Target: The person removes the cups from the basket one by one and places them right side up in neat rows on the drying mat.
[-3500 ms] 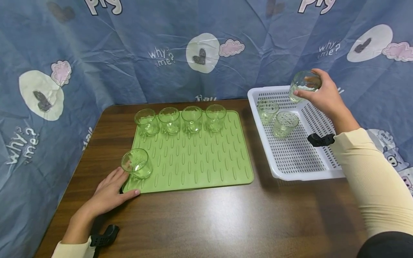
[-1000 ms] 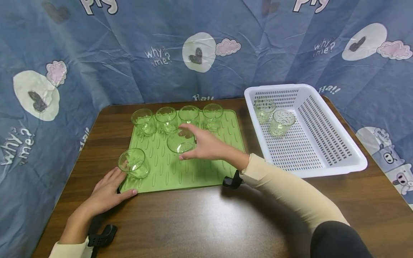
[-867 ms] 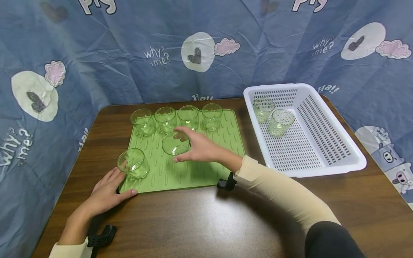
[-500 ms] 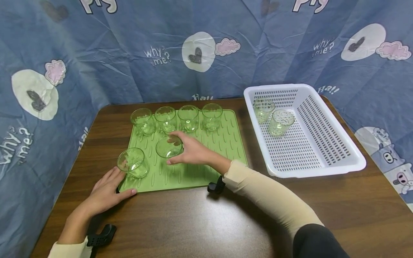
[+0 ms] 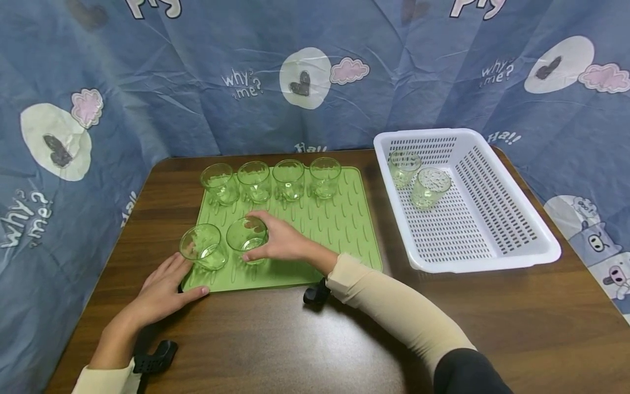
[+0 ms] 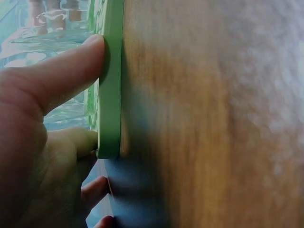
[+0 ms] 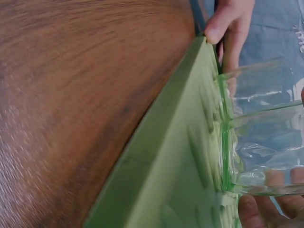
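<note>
My right hand (image 5: 283,239) holds a clear drinking glass (image 5: 243,241) upright between thumb and fingers, on the near left part of a green ribbed mat (image 5: 320,235). Its base meets the mat in the right wrist view, where the held glass (image 7: 266,147) stands close beside another glass (image 7: 259,88). That neighbouring glass (image 5: 204,249) occupies the mat's front left corner. My left hand (image 5: 164,287) lies at the same corner, fingers extended along the left edge. In the left wrist view the thumb (image 6: 71,71) rests on the mat's edge (image 6: 111,95).
Several upright glasses (image 5: 290,183) form a row along the mat's back edge. To the right, a white perforated basket (image 5: 492,262) holds two glasses (image 5: 430,189). The brown wooden table (image 5: 275,339) ends at a blue printed cloth (image 5: 197,65) behind.
My right hand took a glass from the basket, carried it left across the mat, and lowered it beside the front left glass. My left hand has stayed at the corner.
</note>
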{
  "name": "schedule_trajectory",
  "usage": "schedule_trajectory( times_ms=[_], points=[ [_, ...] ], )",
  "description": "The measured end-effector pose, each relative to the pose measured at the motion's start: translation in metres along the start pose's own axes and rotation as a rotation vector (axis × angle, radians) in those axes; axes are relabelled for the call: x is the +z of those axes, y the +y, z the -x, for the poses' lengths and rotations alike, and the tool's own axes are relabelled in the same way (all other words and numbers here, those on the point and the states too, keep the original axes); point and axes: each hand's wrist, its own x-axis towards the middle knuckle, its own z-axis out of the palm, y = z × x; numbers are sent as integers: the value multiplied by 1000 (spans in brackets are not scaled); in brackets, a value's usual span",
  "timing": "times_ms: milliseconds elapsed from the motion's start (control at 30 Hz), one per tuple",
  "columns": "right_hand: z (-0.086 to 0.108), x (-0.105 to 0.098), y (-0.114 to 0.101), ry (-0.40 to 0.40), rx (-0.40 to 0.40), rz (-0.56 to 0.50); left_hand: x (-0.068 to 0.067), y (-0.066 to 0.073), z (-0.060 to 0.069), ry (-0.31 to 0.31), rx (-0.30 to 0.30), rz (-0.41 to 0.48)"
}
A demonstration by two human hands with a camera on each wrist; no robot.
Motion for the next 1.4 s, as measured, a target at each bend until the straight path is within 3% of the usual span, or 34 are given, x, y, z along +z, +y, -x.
schedule_trajectory(
  times_ms=[400, 1033, 1400],
  points=[
    [2, 4, 0, -2, 40, 35, 0, 1, 0, -9, -12, 4],
    [1, 5, -1, -24, 43, 1, 1, 0, 0, -10, -14, 1],
    [3, 4, -2, -7, 41, 40, 0, -1, -1, -19, -20, 2]
  ],
)
